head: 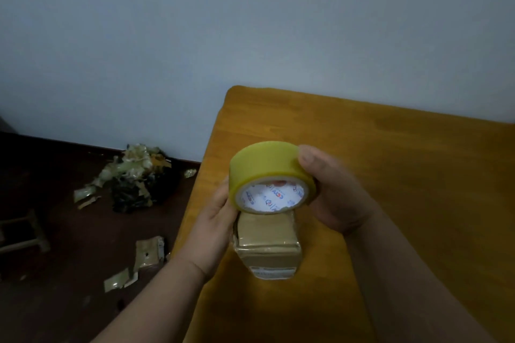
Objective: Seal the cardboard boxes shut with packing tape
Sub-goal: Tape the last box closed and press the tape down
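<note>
Fingers of the right hand curl round the far side of the roll of packing tape, the thumb pressed on its upper rim; the left hand cups the roll's near-left side, though its fingertips are hidden behind the roll, so how far they wrap I cannot tell. Both hands are a little blurred. The roll, yellowish with a white printed core whose lettering is too soft to read, sits at centre frame, held just above a small cardboard box. That box stands on the wooden table below the roll, already wrapped in glossy tape, its far end covered by the roll. A pale label on its near face is unreadable. At left of the frame, on the dark floor, lies a heap of crumpled tape scraps, with torn cardboard pieces nearer. A wooden stool is cut off at the left edge.
</note>
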A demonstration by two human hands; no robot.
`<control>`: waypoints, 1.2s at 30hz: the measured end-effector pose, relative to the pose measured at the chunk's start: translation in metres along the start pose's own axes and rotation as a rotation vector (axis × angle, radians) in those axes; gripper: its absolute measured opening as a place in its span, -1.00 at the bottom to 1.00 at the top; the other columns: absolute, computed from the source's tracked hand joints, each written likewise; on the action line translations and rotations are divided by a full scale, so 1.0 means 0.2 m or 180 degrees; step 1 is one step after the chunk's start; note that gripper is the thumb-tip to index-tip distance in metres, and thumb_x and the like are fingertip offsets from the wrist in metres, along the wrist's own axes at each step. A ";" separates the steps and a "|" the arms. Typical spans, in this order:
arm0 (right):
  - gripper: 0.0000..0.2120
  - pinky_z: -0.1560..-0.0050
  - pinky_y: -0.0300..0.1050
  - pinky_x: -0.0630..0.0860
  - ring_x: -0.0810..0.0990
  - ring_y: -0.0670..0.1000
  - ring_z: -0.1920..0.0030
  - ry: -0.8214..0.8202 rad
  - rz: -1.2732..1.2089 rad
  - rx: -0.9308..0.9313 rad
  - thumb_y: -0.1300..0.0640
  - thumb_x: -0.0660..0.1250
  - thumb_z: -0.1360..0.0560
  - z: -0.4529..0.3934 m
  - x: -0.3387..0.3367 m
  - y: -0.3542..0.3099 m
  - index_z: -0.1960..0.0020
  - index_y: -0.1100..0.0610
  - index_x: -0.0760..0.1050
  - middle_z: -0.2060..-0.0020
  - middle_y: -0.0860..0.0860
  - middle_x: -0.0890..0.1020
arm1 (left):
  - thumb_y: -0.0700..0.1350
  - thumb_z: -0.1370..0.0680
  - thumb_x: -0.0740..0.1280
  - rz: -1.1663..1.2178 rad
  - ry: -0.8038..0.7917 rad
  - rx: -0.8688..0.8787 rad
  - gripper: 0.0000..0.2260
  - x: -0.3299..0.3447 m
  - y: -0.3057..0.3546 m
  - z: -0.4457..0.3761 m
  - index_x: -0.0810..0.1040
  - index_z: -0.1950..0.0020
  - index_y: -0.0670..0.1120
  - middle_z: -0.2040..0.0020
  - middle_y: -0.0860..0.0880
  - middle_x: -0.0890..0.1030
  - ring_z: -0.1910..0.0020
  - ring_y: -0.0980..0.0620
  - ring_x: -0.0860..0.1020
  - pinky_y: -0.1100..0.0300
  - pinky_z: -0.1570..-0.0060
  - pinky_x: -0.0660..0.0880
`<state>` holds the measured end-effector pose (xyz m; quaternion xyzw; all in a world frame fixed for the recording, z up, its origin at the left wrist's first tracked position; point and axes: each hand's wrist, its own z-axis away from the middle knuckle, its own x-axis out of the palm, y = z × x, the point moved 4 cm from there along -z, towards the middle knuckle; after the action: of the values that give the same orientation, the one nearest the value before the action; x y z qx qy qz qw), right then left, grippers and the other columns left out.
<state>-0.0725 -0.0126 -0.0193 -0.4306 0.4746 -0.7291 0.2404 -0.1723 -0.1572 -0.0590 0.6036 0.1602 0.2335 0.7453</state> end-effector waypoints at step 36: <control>-0.41 0.33 -0.17 0.32 0.42 -0.05 0.40 0.0986 0.2700 0.0745 -0.37 0.44 -0.18 0.47 -0.52 -0.17 0.27 0.18 0.47 0.39 0.02 0.47 | -0.10 -0.63 0.26 -0.0693 -0.0162 0.0032 -0.78 0.10 0.03 -0.03 0.56 -0.15 0.21 -0.16 0.13 0.60 -0.10 0.16 0.58 0.27 0.00 0.52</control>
<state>0.0638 0.0364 -0.0133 -0.0545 0.5536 -0.6708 0.4905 -0.1583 -0.1407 -0.0537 0.5921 0.2071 0.1350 0.7670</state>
